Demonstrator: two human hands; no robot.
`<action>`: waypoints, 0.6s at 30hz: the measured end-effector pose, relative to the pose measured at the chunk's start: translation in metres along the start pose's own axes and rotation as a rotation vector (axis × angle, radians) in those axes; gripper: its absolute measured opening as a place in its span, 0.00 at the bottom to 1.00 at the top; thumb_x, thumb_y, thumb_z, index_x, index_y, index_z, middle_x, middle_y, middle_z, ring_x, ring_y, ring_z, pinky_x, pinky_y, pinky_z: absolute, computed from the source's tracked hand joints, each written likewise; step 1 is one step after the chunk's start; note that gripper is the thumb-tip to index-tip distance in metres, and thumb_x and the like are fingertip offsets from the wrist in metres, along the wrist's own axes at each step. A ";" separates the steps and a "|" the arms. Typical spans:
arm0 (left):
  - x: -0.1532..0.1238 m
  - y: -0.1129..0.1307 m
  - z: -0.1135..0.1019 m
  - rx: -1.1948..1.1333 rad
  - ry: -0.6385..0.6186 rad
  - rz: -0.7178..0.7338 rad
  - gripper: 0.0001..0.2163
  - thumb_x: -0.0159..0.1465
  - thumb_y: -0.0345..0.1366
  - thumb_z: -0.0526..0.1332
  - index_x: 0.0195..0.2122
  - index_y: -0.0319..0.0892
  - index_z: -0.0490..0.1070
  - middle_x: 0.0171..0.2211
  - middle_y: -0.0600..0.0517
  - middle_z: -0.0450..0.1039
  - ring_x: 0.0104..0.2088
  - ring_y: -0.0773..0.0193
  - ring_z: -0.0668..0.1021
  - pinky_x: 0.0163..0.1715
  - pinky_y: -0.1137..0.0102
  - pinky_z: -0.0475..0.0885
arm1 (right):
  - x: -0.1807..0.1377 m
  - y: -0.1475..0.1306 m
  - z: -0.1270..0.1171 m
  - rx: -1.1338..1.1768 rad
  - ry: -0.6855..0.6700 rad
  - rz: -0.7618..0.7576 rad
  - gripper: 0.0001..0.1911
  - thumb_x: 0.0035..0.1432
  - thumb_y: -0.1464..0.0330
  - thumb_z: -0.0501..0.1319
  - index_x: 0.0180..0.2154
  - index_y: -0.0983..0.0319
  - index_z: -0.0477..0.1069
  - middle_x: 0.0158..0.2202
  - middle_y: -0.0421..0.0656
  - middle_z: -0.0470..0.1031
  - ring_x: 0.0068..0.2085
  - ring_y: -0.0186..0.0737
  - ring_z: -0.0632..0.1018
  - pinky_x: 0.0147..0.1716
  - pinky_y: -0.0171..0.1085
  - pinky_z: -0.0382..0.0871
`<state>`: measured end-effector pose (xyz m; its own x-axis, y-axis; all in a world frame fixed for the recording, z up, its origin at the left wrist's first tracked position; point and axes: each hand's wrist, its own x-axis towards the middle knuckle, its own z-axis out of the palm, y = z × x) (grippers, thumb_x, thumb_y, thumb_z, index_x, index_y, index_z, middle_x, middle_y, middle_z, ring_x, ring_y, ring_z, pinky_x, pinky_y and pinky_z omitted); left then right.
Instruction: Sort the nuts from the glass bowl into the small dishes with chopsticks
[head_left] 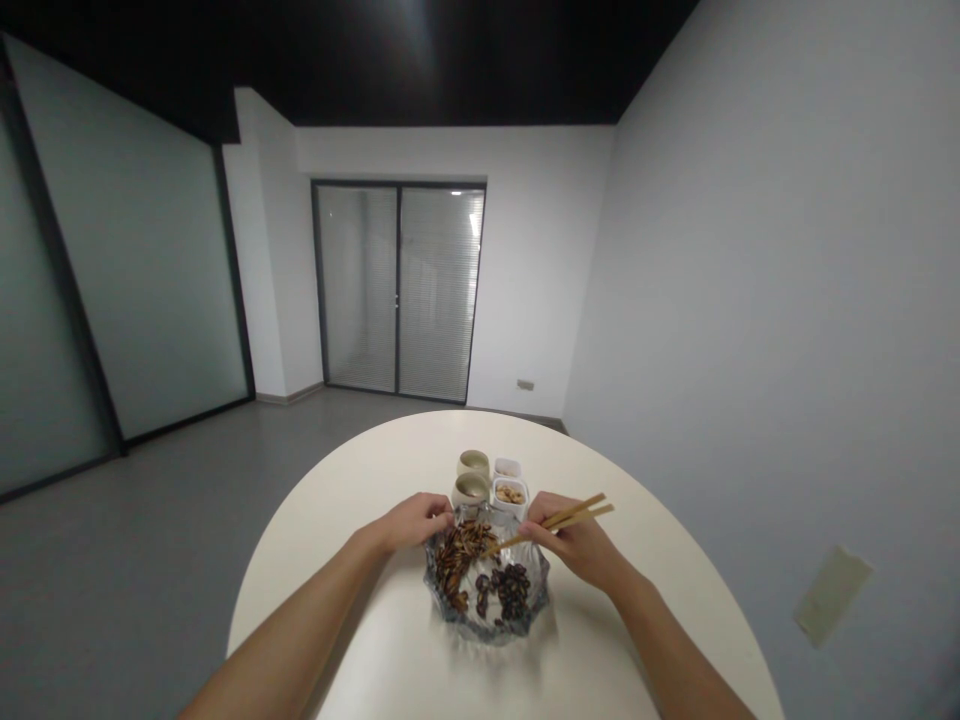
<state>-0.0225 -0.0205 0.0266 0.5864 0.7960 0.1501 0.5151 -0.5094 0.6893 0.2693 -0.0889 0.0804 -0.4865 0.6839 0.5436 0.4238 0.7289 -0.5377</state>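
A clear glass bowl point(450, 610) sits on the round white table point(360, 640), holding brown seeds and dark beans. My left hand point(414, 520) grips the bowl's far left rim, fingers curled over it. My right hand point(571, 543) is closed on a pair of wooden chopsticks point(559, 521), whose tips reach down into the seeds near the bowl's middle.
Behind the bowl stand two round beige cups point(472, 477) and two small white square containers point(510, 494), the nearer one with nuts inside. A grey wall runs along the right. Frosted glass doors point(397, 290) close the far end of the room.
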 end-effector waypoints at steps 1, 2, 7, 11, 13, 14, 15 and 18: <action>0.000 0.000 0.000 0.006 0.000 -0.002 0.14 0.62 0.42 0.54 0.34 0.39 0.74 0.31 0.52 0.75 0.33 0.62 0.73 0.33 0.72 0.66 | 0.000 0.000 0.000 -0.002 0.000 -0.006 0.16 0.65 0.60 0.60 0.27 0.62 0.70 0.27 0.41 0.69 0.29 0.36 0.70 0.28 0.35 0.62; 0.000 0.000 0.000 0.009 0.001 -0.004 0.14 0.62 0.42 0.54 0.34 0.39 0.74 0.31 0.52 0.75 0.32 0.63 0.73 0.33 0.72 0.66 | 0.000 0.000 0.000 -0.004 0.002 -0.010 0.16 0.65 0.60 0.60 0.27 0.62 0.70 0.27 0.41 0.69 0.29 0.37 0.70 0.28 0.35 0.62; 0.001 -0.002 0.001 -0.007 -0.002 -0.016 0.14 0.62 0.43 0.54 0.34 0.39 0.74 0.30 0.53 0.74 0.30 0.63 0.72 0.31 0.72 0.66 | -0.001 -0.002 -0.002 -0.007 0.004 -0.016 0.15 0.66 0.62 0.60 0.28 0.61 0.71 0.27 0.41 0.69 0.29 0.37 0.70 0.28 0.35 0.63; 0.001 -0.002 0.002 0.013 0.006 -0.007 0.14 0.61 0.43 0.54 0.33 0.39 0.73 0.30 0.52 0.74 0.31 0.63 0.72 0.32 0.72 0.66 | 0.000 -0.005 -0.005 -0.019 0.010 -0.024 0.16 0.66 0.63 0.59 0.27 0.61 0.70 0.26 0.40 0.68 0.28 0.36 0.69 0.27 0.34 0.62; 0.001 -0.002 0.002 0.020 0.005 -0.001 0.14 0.61 0.43 0.54 0.33 0.39 0.73 0.30 0.52 0.74 0.31 0.63 0.72 0.32 0.72 0.66 | -0.001 -0.005 -0.006 -0.022 0.015 -0.029 0.16 0.66 0.63 0.59 0.27 0.61 0.70 0.26 0.40 0.68 0.28 0.36 0.69 0.27 0.34 0.61; 0.001 -0.002 0.001 0.020 0.003 0.001 0.14 0.62 0.43 0.54 0.33 0.39 0.73 0.30 0.52 0.74 0.31 0.63 0.72 0.32 0.72 0.66 | -0.001 -0.005 -0.006 -0.022 0.018 -0.030 0.16 0.66 0.63 0.59 0.27 0.61 0.70 0.26 0.40 0.68 0.28 0.36 0.69 0.27 0.34 0.61; 0.001 -0.002 0.001 0.020 0.002 0.002 0.14 0.62 0.43 0.54 0.33 0.39 0.73 0.30 0.52 0.74 0.31 0.63 0.72 0.32 0.72 0.66 | -0.001 -0.006 -0.006 -0.022 0.021 -0.030 0.16 0.66 0.63 0.60 0.26 0.61 0.70 0.26 0.40 0.68 0.28 0.36 0.69 0.27 0.34 0.61; 0.001 -0.003 0.001 0.024 0.007 -0.001 0.14 0.62 0.43 0.54 0.33 0.39 0.73 0.30 0.52 0.74 0.31 0.63 0.73 0.32 0.72 0.66 | -0.002 -0.007 -0.008 -0.010 0.037 -0.020 0.17 0.66 0.62 0.60 0.25 0.61 0.70 0.25 0.40 0.68 0.27 0.36 0.69 0.26 0.35 0.61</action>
<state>-0.0229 -0.0190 0.0237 0.5817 0.7986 0.1544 0.5308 -0.5165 0.6720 0.2736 -0.0946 0.0887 -0.4660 0.6700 0.5778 0.4223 0.7423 -0.5201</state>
